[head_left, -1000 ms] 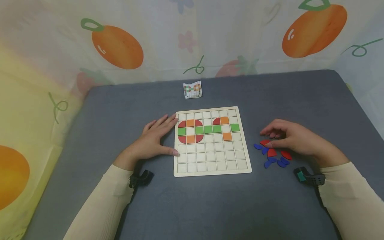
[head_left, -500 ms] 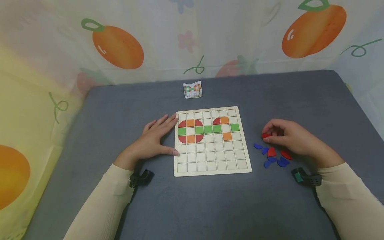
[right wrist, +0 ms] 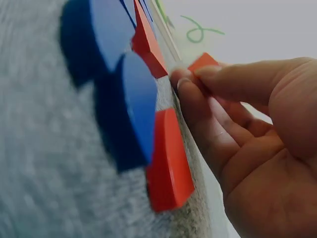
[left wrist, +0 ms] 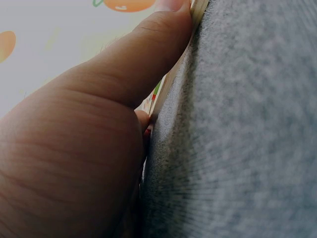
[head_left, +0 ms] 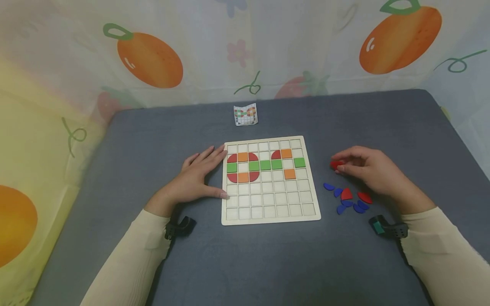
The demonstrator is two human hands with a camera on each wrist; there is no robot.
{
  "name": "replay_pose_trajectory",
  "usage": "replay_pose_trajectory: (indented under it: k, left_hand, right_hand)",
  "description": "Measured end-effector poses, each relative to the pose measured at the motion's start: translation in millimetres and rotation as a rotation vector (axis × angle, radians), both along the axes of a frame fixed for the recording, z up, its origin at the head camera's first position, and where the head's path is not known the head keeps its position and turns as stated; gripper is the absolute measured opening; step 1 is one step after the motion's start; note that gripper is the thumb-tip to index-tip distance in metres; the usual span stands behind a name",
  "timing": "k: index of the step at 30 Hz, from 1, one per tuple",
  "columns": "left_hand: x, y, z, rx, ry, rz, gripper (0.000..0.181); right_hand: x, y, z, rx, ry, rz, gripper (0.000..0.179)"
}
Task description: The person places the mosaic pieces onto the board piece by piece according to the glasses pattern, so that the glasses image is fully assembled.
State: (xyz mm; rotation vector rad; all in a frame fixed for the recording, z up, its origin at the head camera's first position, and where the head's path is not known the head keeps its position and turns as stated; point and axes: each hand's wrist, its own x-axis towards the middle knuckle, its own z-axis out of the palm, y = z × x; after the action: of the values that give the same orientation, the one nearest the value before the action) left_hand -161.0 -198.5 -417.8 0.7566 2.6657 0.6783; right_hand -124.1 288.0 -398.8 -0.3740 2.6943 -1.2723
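A wooden grid board (head_left: 268, 199) lies on the grey table, with red quarter-circle tiles and orange and green square tiles set in its upper rows. My left hand (head_left: 195, 178) lies spread along the board's left edge, fingertips and thumb touching the rim; the left wrist view shows the thumb (left wrist: 148, 49) against that edge. To the right of the board, my right hand (head_left: 375, 170) pinches a red quarter-circle tile (head_left: 337, 165) between thumb and fingers. The right wrist view shows the same red tile (right wrist: 204, 62) at the fingertips.
Below my right hand lie loose blue pieces (head_left: 359, 208) and two red tiles, one of them a red quarter-circle (head_left: 346, 194). A small pattern card (head_left: 246, 114) stands behind the board. A printed curtain (head_left: 214, 55) hangs along the table's far edge.
My right hand has picked a red quarter-circle tile out of the loose pieces and moved it slightly away from me. The left hand has stayed in place.
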Motion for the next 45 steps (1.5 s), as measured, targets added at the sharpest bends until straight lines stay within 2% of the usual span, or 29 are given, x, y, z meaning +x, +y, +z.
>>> replay_pose_trajectory:
  k: [5, 11, 21, 28, 38, 45]
  left_hand:
    - [1.1, -0.6, 0.9, 0.007, -0.002, 0.0, 0.128]
    - [-0.9, 0.1, -0.8, 0.014, 0.002, -0.011, 0.126]
    - [-0.2, 0.8, -0.4, 0.003, -0.005, -0.002, 0.126]
    - [0.3, 0.4, 0.0, -0.002, -0.006, 0.001, 0.127]
    - [-0.5, -1.3, -0.7, 0.002, -0.002, -0.007, 0.127]
    - [-0.1, -0.5, 1.0, 0.006, -0.003, -0.009, 0.127]
  right_hand:
    - [-0.5, -4.7, -1.0, 0.023, 0.055, -0.043, 0.016]
    - [-2.0, -11.8, -1.7, -0.018, 0.071, -0.076, 0.023]
    - [-6.3, -32.0, 2.2, -0.123, -0.001, -0.071, 0.024]
    - [-17.5, -48.5, 2.5, -0.179, -0.053, -0.072, 0.025]
    - [-37.7, -74.5, 5.2, -0.139, -0.077, -0.094, 0.019]
    - [-46.7, -88.4, 2.4, -0.058, -0.12, -0.127, 0.021]
